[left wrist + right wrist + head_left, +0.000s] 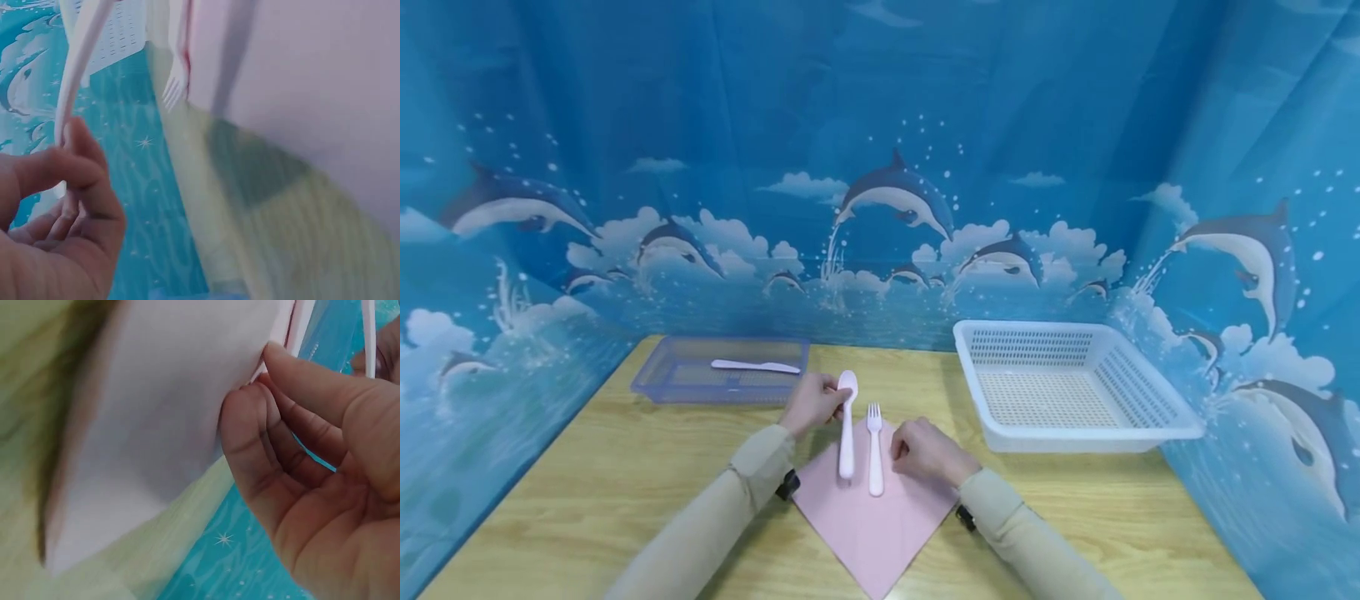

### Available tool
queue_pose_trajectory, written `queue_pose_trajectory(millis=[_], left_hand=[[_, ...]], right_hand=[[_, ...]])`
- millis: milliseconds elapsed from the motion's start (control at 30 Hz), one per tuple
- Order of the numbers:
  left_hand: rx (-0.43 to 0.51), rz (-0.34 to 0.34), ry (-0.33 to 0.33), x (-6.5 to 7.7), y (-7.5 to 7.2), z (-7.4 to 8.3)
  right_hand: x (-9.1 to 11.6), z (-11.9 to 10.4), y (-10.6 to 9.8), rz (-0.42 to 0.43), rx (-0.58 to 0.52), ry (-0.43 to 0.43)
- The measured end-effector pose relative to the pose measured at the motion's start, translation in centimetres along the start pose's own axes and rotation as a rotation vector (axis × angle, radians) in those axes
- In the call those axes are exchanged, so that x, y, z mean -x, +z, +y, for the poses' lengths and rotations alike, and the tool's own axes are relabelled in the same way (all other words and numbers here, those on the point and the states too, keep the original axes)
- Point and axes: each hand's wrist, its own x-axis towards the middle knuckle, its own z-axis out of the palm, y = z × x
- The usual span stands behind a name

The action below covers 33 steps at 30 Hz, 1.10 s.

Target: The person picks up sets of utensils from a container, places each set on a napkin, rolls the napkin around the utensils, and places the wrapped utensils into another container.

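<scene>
My left hand (812, 403) pinches a white plastic spoon (847, 442) near its bowl, and the spoon is held over the left part of a pink napkin (880, 542). To the spoon's right, a white fork (876, 454) lies on the napkin with its tines pointing away from me. My right hand (931, 452) is just right of the fork. In the right wrist view its thumb and curled fingers (240, 422) pinch the napkin (156, 412) near an edge. The left wrist view shows the spoon's handle (81, 53) rising from the fingers.
At the back left stands a translucent purple tray (651, 385) with a white knife (756, 366) in it. A white perforated basket (1097, 434) is at the back right. The wooden table (587, 492) meets a blue dolphin-print curtain (880, 100) behind and at the sides.
</scene>
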Motion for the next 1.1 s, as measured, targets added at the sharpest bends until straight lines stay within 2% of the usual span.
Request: queue_pose_trajectory(millis=[133,233,467,567,833,1100], left_hand=[[-0.022,-0.034,-0.064,-0.2,1.1,-0.8],[-0.038,-0.044,-0.085,-0.3,1.8,-1.3],[0.056,-0.135,-0.188,-0.7,2.5,-2.1],[0.087,-0.164,-0.228,-1.0,2.5,-2.3],[0.121,-0.145,-0.286,-1.4,2.7,-2.3],[0.094,-0.136,-0.276,-1.5,2.9,-2.3]], right_hand=[[-0.3,0.3,-0.1,-0.077,-0.059,0.061],[-0.4,0.6,-0.2,-0.126,-0.093,0.112],[-0.9,1.3,-0.1,-0.179,-0.151,0.226],[-1.1,1.5,0.1,-0.191,-0.165,0.246],[-1.3,1.4,0.0,-0.207,-0.161,0.268],[-1.4,1.4,0.0,-0.218,-0.166,0.291]])
